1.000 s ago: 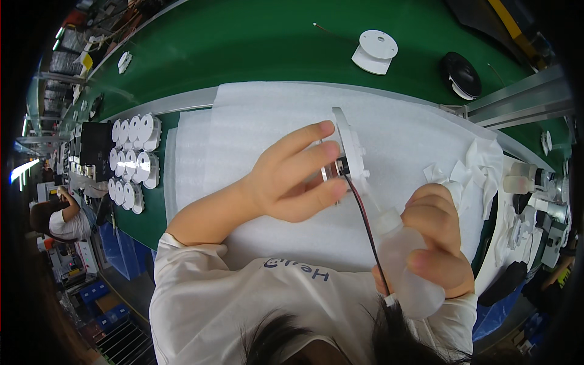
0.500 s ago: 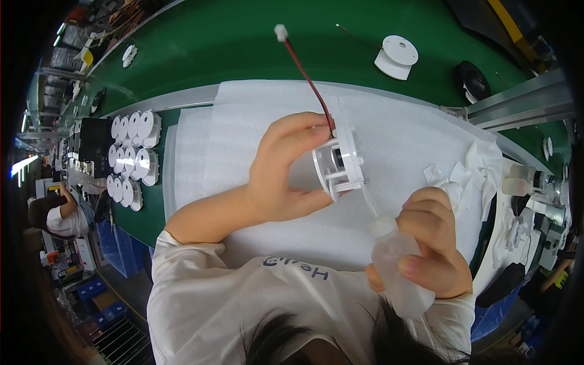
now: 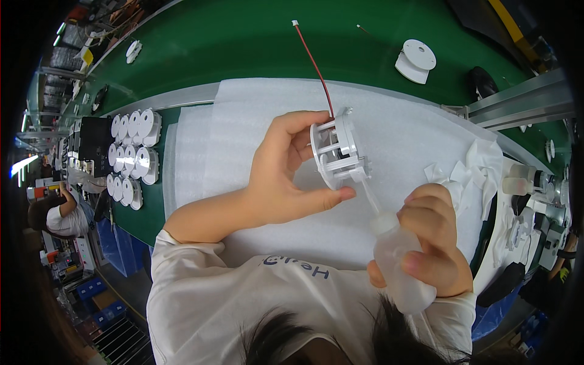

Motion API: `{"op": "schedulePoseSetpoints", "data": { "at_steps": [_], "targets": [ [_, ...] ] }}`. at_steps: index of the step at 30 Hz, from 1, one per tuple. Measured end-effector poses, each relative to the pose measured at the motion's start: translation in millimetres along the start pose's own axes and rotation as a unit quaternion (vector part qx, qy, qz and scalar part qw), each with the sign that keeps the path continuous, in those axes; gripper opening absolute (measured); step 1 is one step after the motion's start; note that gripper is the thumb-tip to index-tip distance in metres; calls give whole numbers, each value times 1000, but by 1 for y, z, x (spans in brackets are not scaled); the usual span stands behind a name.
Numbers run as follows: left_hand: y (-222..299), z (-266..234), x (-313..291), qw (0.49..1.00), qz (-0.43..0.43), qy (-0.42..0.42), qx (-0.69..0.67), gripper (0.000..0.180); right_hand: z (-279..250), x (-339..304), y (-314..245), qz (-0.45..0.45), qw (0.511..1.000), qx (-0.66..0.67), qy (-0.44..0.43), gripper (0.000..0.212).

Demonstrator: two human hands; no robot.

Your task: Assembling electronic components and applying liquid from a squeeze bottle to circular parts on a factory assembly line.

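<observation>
My left hand (image 3: 283, 164) is closed round a white plastic round housing (image 3: 338, 149), two discs joined by posts, held on edge above the padded sheet. From its top rises a thin red and dark cable (image 3: 314, 64) ending in a small white connector (image 3: 295, 23). In my right hand (image 3: 431, 240) is a translucent squeeze bottle (image 3: 398, 261), tilted, with fingers wrapped round its body. Its narrow nozzle (image 3: 371, 193) points up to the lower right edge of the housing; whether the tip touches cannot be made out.
White foam sheet (image 3: 243, 128) covers the bench before me. Rows of white housings (image 3: 146, 164) stand at left. Behind runs a green belt (image 3: 213, 42) carrying another white housing (image 3: 418, 58). Crumpled white wipes (image 3: 480, 176) and small bottles (image 3: 520, 179) lie at right.
The housing has turned in my left hand, showing more of its posts, and its cable has swung right. Parts on the green belt have shifted right. The bottle stays nearly in place.
</observation>
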State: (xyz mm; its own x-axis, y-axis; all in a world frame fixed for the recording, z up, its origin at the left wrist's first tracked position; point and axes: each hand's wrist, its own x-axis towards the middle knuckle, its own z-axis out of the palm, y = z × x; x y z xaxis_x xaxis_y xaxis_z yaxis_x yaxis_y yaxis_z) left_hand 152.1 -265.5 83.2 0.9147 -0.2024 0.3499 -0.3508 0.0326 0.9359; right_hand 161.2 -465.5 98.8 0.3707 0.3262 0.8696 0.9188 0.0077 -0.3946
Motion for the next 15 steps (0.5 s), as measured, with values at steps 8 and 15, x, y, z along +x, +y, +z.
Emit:
{"op": "schedulePoseSetpoints", "data": {
  "at_steps": [8, 15],
  "targets": [
    [11, -2, 2, 998, -62, -10, -28, 73, 2, 0, 1, 0, 1000, 11, 0, 48],
    [16, -4, 4, 940, -212, 34, -264, 63, 3, -1, 5, -14, 1000, 10, 11, 45]
  ]
}}
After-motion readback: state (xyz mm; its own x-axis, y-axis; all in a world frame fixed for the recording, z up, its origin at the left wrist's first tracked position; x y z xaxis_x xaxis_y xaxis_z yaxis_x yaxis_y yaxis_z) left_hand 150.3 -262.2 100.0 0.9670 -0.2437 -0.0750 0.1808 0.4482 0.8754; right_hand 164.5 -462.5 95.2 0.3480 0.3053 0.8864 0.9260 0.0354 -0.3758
